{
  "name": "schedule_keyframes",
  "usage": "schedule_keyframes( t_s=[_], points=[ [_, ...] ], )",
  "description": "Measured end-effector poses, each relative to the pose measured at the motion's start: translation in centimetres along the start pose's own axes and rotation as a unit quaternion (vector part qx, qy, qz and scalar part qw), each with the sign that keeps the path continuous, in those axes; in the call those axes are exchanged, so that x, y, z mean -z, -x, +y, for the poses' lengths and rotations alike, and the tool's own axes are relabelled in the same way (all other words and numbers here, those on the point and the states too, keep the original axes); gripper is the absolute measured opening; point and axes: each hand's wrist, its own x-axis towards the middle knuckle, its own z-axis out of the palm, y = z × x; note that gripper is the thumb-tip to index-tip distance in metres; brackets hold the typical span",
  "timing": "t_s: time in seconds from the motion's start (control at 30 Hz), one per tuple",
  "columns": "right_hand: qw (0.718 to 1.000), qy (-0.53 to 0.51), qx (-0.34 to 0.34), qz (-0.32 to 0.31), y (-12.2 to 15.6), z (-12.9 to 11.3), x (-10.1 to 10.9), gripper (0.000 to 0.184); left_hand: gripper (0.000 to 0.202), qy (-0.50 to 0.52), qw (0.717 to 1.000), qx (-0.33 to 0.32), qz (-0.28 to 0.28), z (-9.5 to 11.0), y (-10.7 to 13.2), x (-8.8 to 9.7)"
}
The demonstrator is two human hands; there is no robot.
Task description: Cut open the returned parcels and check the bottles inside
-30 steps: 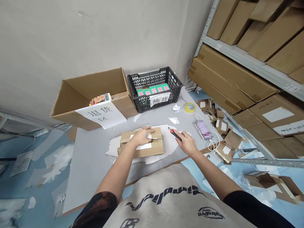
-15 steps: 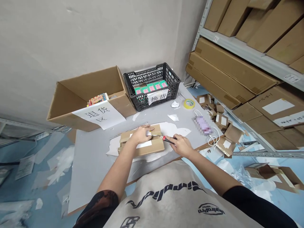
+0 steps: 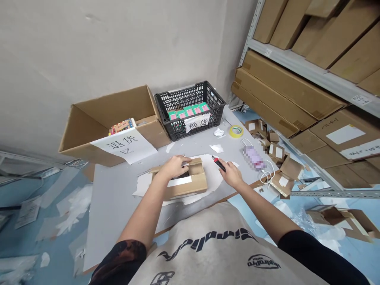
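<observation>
A small brown cardboard box with a white label lies in front of me on a sheet of torn white paper. Its top flaps stand partly raised, and something dark shows in the gap; I cannot make out what it is. My left hand is closed on the far flap, its fingers curled over the opening. To the right of the box, my right hand grips a red and black utility knife. The knife's tip points up and left, apart from the cardboard.
Behind stand a large open carton with a paper sign and a black plastic crate holding several green-pink boxes. Yellow tape, paper scraps and a blurred-out device with a cable lie to the right. Shelves of cartons rise beyond.
The knife has moved off the box, up and to the right, with my right hand. My left hand has shifted slightly, and the box top has gone from closed flaps to partly open.
</observation>
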Motion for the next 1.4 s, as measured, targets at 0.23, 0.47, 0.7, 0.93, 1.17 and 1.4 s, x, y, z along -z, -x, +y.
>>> schedule_keyframes(
  t_s=[0.23,0.47,0.7,0.93,1.17,1.4],
  points=[
    [0.995,-0.071,-0.072,-0.024,-1.3,2.8,-6.8,0.043,0.039,0.011,1.0,-0.009,-0.005,-1.2,3.6,-0.3],
    [0.995,-0.097,-0.037,-0.003,-3.2,1.2,-6.7,0.035,0.037,-0.006,0.993,0.068,0.095,-2.3,9.7,-0.9],
    [0.913,-0.376,0.142,-0.071,-4.0,-5.3,-0.8,0.042,0.034,-0.043,0.982,0.067,0.173,-1.6,10.4,-4.3],
    [0.903,-0.342,0.229,-0.126,-2.9,-6.0,-0.3,0.047,0.045,0.01,0.951,0.173,0.255,-3.6,13.3,-7.0],
    [0.783,-0.557,0.097,-0.261,2.4,-2.3,-5.1,0.12,0.099,0.544,0.8,0.198,0.156,-6.3,19.0,-10.3],
    [0.813,-0.536,-0.026,-0.225,4.3,-4.1,-10.0,0.126,0.137,0.474,0.86,0.163,0.1,-8.6,20.1,-8.1]
  ],
)
